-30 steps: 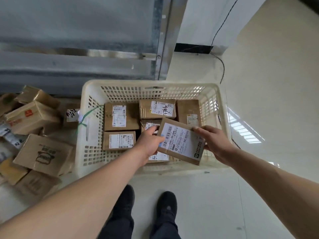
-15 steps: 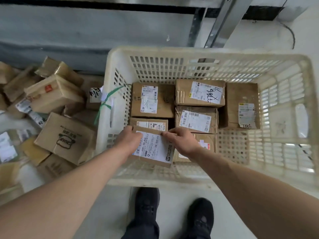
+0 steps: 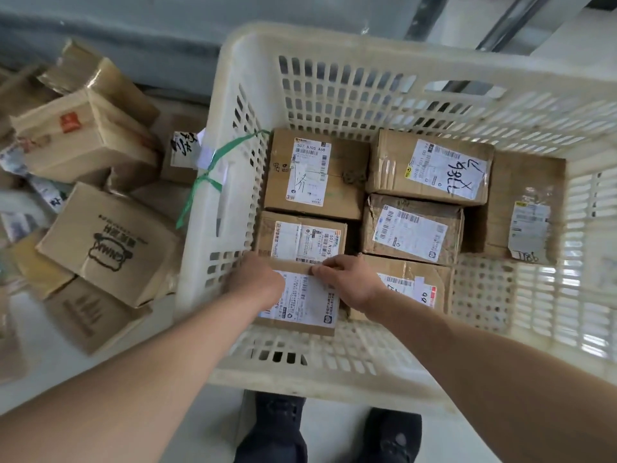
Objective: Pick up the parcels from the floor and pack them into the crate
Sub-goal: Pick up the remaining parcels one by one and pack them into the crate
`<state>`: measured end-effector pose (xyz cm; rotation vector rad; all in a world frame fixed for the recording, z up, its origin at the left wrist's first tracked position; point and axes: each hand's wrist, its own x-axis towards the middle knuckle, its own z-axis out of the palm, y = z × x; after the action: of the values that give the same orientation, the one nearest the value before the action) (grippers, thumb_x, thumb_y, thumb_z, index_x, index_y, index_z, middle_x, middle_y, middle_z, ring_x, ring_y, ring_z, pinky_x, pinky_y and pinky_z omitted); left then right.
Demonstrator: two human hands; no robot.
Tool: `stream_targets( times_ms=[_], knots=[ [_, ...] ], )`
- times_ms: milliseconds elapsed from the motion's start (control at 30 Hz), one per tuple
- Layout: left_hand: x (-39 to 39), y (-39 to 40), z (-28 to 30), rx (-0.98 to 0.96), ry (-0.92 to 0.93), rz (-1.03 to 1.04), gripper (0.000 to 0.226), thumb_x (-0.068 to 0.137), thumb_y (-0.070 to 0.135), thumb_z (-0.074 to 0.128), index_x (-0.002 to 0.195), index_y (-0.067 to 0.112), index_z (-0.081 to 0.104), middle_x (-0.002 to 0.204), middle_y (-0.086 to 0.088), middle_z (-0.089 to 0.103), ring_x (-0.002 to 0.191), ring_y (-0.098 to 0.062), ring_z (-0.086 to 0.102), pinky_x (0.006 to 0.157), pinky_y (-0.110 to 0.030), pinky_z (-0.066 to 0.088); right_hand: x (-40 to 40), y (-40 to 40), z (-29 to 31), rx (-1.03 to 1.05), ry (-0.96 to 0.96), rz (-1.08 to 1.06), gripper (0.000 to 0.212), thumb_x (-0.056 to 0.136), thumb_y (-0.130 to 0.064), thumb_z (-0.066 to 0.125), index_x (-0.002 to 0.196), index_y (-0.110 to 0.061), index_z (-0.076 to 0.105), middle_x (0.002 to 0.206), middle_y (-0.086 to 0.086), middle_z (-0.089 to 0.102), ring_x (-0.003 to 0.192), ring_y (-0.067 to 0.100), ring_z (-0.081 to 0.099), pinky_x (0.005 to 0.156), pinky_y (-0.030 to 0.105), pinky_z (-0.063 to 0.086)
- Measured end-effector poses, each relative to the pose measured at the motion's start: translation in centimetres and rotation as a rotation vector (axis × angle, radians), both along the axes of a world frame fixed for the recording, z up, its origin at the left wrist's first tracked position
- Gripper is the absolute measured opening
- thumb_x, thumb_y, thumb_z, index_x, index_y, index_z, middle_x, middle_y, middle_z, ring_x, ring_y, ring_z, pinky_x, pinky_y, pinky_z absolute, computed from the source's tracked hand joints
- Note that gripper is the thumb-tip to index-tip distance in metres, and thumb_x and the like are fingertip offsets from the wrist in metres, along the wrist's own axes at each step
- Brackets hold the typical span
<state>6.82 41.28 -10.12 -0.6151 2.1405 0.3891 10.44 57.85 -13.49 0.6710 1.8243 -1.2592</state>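
Loose parcels point(image 3: 100, 248) lie heaped on the floor, left of the crate point(image 3: 334, 369) and well apart from the fingers. Left hand point(image 3: 255, 279) grips the left far corner of the labelled parcel point(image 3: 307, 305); fingers curl over its far edge, tips hidden. Right hand point(image 3: 350, 282) holds the same far edge, fingertips point(image 3: 317, 270) together, pinching the rim. Parcel sits inside the crate's near-left corner. Beyond the fingers: packed parcels point(image 3: 414, 195), labels up. Right of them, bare crate bottom.
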Motion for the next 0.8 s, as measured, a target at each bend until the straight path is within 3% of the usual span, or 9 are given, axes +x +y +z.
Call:
stream_targets(
  times_ms=[100, 233, 400, 500, 633, 733, 800],
  knots=[
    [-0.1, -0.4, 0.4, -0.010, 0.018, -0.016, 0.048, 0.091, 0.005, 0.040, 0.139, 0.006, 0.038, 0.120, -0.012, 0.056, 0.099, -0.029, 0.054, 0.063, -0.030, 0.038, -0.6, -0.3, 0.5, 0.021, -0.020, 0.007, 0.030, 0.095, -0.047, 0.065, 0.096, -0.018, 0.073, 0.093, 0.003, 0.076, 0.086, 0.024, 0.074, 0.077, 0.043, 0.063],
    [-0.4, -0.2, 0.3, -0.011, 0.018, -0.032, 0.047, 0.088, 0.009, 0.040, 0.134, 0.008, 0.040, 0.115, -0.013, 0.060, 0.099, -0.033, 0.059, 0.066, -0.033, 0.041, -1.4, -0.2, 0.9, 0.002, -0.105, -0.020, 0.039, 0.095, -0.051, 0.063, 0.100, -0.013, 0.072, 0.095, 0.007, 0.078, 0.088, 0.029, 0.076, 0.082, 0.052, 0.062],
    [-0.6, -0.1, -0.4, -0.016, 0.016, -0.049, 0.043, 0.090, 0.010, 0.041, 0.133, 0.006, 0.041, 0.119, -0.014, 0.060, 0.104, -0.035, 0.060, 0.085, -0.040, 0.052, -1.3, -0.4, 0.4, 0.007, -0.123, -0.033, 0.039, 0.096, -0.051, 0.061, 0.101, -0.014, 0.070, 0.099, 0.008, 0.077, 0.092, 0.031, 0.075, 0.085, 0.053, 0.061],
    [-0.3, -0.3, -1.0, -0.003, 0.000, 0.001, 0.046, 0.093, 0.007, 0.042, 0.138, 0.003, 0.038, 0.117, -0.013, 0.059, 0.100, -0.032, 0.060, 0.076, -0.034, 0.048, -0.5, -1.0, -0.2, 0.030, -0.101, -0.024, 0.034, 0.093, -0.053, 0.064, 0.103, -0.021, 0.068, 0.100, 0.004, 0.074, 0.093, 0.025, 0.072, 0.086, 0.050, 0.061],
    [0.2, -0.2, -0.6, 0.013, 0.036, 0.020, 0.044, 0.094, 0.005, 0.042, 0.138, 0.003, 0.038, 0.096, -0.004, 0.051, 0.072, -0.017, 0.051, 0.054, -0.028, 0.038, 0.6, -1.0, -0.5, 0.004, -0.097, -0.051, 0.057, 0.072, -0.069, 0.064, 0.109, -0.026, 0.063, 0.107, 0.004, 0.070, 0.097, 0.026, 0.070, 0.084, 0.050, 0.061],
    [0.2, -0.5, -0.6, 0.052, 0.035, 0.097, 0.054, 0.086, 0.009, 0.048, 0.139, 0.004, 0.040, 0.111, -0.008, 0.061, 0.079, -0.020, 0.058, 0.050, -0.026, 0.035, 0.6, -0.7, -0.3, -0.024, -0.106, -0.025, 0.051, 0.071, -0.047, 0.079, 0.114, -0.030, 0.055, 0.111, 0.006, 0.065, 0.098, 0.026, 0.067, 0.076, 0.039, 0.060],
    [0.1, -0.5, -0.3, 0.105, 0.045, 0.179, 0.064, 0.076, 0.023, 0.053, 0.136, 0.001, 0.045, 0.116, -0.019, 0.065, 0.080, -0.024, 0.063, 0.049, -0.024, 0.035, 0.6, -0.6, -0.3, -0.022, -0.096, -0.022, 0.054, 0.070, -0.030, 0.086, 0.114, -0.030, 0.054, 0.111, 0.006, 0.065, 0.098, 0.027, 0.068, 0.078, 0.041, 0.061]
  ],
)
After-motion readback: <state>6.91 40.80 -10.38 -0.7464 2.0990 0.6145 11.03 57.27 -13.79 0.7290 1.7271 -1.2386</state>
